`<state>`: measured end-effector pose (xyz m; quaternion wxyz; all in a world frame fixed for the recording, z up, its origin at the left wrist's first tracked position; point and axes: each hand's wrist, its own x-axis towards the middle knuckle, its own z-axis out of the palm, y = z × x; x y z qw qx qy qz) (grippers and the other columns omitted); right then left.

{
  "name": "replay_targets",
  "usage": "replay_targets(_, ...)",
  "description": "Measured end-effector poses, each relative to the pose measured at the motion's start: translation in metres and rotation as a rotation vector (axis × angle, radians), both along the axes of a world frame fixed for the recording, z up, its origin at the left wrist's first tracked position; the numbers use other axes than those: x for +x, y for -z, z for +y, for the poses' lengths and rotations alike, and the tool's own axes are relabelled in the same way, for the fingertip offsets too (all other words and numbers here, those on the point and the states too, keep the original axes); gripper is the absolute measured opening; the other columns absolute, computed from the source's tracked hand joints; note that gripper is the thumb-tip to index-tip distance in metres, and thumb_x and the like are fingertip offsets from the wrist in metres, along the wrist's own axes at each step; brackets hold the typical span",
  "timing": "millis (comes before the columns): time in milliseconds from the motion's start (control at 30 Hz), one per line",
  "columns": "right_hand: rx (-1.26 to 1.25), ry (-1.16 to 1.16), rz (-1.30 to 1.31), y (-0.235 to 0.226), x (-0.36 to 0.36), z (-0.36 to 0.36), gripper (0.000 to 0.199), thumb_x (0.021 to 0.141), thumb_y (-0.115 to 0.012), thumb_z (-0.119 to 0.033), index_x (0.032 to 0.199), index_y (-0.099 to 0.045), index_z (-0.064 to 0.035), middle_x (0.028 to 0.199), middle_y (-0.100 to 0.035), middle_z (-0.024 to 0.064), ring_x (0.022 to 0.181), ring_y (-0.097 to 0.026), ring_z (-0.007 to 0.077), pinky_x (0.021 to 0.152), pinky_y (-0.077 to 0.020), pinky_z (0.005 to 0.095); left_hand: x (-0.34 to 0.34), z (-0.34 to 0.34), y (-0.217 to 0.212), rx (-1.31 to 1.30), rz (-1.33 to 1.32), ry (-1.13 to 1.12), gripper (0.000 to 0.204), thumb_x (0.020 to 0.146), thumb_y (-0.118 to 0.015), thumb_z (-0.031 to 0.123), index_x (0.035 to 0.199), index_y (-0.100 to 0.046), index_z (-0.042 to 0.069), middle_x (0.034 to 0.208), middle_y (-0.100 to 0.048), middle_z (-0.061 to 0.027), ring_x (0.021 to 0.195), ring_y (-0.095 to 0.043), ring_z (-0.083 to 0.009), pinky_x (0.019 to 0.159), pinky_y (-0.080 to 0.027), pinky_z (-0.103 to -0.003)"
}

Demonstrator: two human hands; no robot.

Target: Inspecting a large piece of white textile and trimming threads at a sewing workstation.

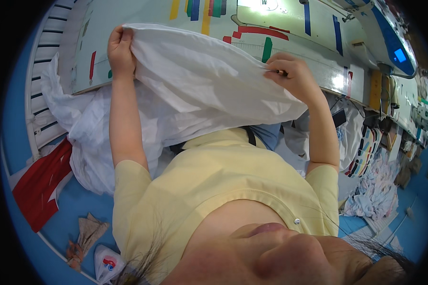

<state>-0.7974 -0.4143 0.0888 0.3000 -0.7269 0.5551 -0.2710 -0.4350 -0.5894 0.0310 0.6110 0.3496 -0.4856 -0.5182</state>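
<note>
A wide piece of white fabric (199,76) is stretched between my two hands, over the front edge of the sewing table (150,18). At the left, my left hand (121,53) is closed in a pinch on the fabric's upper corner. My right hand (292,73) grips the other end of the same edge, its fingers bent. A small slim dark tool (281,72) with a coppery part also sits in the right hand; its kind is hard to make out. The rest of the fabric hangs in folds over my lap and down to the left.
A sewing machine (390,42) with a lit blue display stands at the back right. Coloured tape strips (264,32) mark the tabletop. A white slatted rack (47,61) is at the left, red cloth (43,185) below it. Crumpled printed fabric (373,190) lies at the right.
</note>
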Motion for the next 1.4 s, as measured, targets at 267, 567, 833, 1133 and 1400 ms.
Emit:
replay_targets(267, 0.041, 0.118, -0.003, -0.018, 0.008, 0.019, 0.019, 0.073, -0.074, -0.010, 0.072, -0.059, 0.0012, 0.065, -0.053, 0.0088, 0.054, -0.047, 0.0204, 0.052, -0.0397, 0.0303, 0.042, 0.048, -0.033, -0.033, -0.083, 0.026, 0.017, 0.092, -0.057, 0.010, 0.104, -0.060, -0.001, 0.093, -0.062, -0.0025, 0.083, -0.054, -0.0083, 0.075, -0.043, -0.021)
replay_targets(567, -0.140, 0.120, -0.018, -0.020, 0.044, 0.027, 0.018, 0.071, -0.072, -0.001, 0.074, -0.054, -0.0016, 0.066, -0.053, 0.0065, 0.054, -0.047, 0.0159, 0.050, -0.0390, 0.0269, 0.052, 0.090, -0.019, 0.037, 0.040, -0.335, 0.009, 0.093, -0.055, 0.010, 0.095, -0.059, 0.002, 0.085, -0.058, 0.0004, 0.076, -0.050, -0.0060, 0.067, -0.040, -0.020)
replay_targets(833, 0.380, -0.290, -0.224, 0.072, 0.132, 0.053, 0.025, 0.075, -0.060, 0.005, 0.097, -0.067, -0.0050, 0.082, -0.064, 0.0108, 0.075, -0.062, 0.0248, 0.067, -0.0493, 0.0298, 0.149, 0.171, 0.136, 0.366, -1.037, -0.486, 0.015, 0.085, -0.062, 0.012, 0.094, -0.063, 0.000, 0.076, -0.060, -0.0062, 0.073, -0.055, -0.0146, 0.068, -0.044, -0.028)
replay_targets(1133, 0.054, -0.243, -0.082, 0.010, 0.148, -0.026, 0.032, 0.072, -0.058, 0.007, 0.099, -0.068, -0.0067, 0.083, -0.064, 0.0118, 0.070, -0.062, 0.0242, 0.064, -0.0488, 0.0305, 0.157, 0.096, -0.016, 0.138, -0.666, -0.684, 0.021, 0.081, -0.069, 0.017, 0.089, -0.066, -0.002, 0.071, -0.061, -0.0030, 0.065, -0.052, -0.0105, 0.061, -0.042, -0.024)
replay_targets(1400, -0.014, -0.125, 0.178, 0.006, 0.158, -0.077, 0.029, 0.073, -0.062, 0.001, 0.098, -0.069, -0.0106, 0.080, -0.064, 0.0094, 0.069, -0.061, 0.0234, 0.064, -0.0477, 0.0314, 0.149, 0.030, -0.005, 0.219, -1.003, -0.657, 0.023, 0.077, -0.073, 0.022, 0.087, -0.067, 0.003, 0.071, -0.061, -0.0025, 0.062, -0.054, -0.0131, 0.061, -0.045, -0.026)
